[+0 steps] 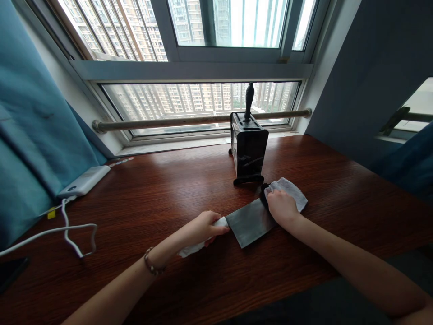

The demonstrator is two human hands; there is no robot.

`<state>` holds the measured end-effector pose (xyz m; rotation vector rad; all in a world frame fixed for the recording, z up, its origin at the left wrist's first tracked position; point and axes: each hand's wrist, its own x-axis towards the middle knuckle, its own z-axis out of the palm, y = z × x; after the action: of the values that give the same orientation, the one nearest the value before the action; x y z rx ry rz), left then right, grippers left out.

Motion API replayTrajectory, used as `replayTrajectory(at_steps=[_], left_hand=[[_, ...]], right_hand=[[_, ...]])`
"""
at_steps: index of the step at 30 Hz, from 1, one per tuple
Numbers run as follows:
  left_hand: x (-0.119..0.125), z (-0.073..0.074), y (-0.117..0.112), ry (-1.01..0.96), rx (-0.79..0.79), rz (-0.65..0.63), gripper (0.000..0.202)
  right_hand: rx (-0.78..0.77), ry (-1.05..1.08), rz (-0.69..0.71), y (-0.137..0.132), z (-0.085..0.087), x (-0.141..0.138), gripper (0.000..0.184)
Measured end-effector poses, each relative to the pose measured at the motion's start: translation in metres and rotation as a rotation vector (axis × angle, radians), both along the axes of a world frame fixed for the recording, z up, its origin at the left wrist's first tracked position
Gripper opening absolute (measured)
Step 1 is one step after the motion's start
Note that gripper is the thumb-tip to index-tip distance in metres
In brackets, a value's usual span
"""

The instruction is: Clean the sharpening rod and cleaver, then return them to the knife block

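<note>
Two hands at a knife (249,222), on the near side of the block (249,155).
Left of and nearer than the block, the left hand (208,225) is clamped on the knife's white-wrapped end; nearer and right of the block, the right hand (282,206) is closed on a cloth (295,192) at the blade's other end, a dark piece (263,195) beside its fingers.

Left hand (207,225) gripping cleaver (251,222), right hand (282,208) clutching cloth (293,191)
</note>
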<state>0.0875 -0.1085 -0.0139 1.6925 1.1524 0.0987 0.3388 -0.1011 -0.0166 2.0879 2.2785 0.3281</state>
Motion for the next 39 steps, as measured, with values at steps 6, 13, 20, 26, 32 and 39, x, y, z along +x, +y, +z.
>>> replayTrajectory(at_steps=[6,13,20,26,32,39], left_hand=[[-0.001,-0.001,0.001,0.004,0.01,-0.003,0.039],[0.0,-0.002,0.001,-0.012,-0.005,0.004,0.039],[-0.001,-0.003,0.001,-0.026,-0.004,0.003,0.039],[-0.001,-0.009,0.002,-0.028,0.025,-0.008,0.034],[-0.004,-0.015,0.002,-0.045,0.05,-0.03,0.022],[-0.001,-0.01,0.002,-0.034,0.051,-0.015,0.032]], right_hand=[[0.004,-0.011,-0.026,-0.001,0.001,0.0,0.027],[0.069,-0.039,0.044,0.0,-0.011,0.0,0.027],[0.115,-0.005,0.294,-0.01,-0.013,-0.011,0.023],[0.058,0.343,0.844,-0.019,-0.014,-0.021,0.033],[-0.07,0.489,1.01,-0.022,-0.011,-0.022,0.034],[-0.02,0.537,0.844,-0.02,-0.014,-0.022,0.034]])
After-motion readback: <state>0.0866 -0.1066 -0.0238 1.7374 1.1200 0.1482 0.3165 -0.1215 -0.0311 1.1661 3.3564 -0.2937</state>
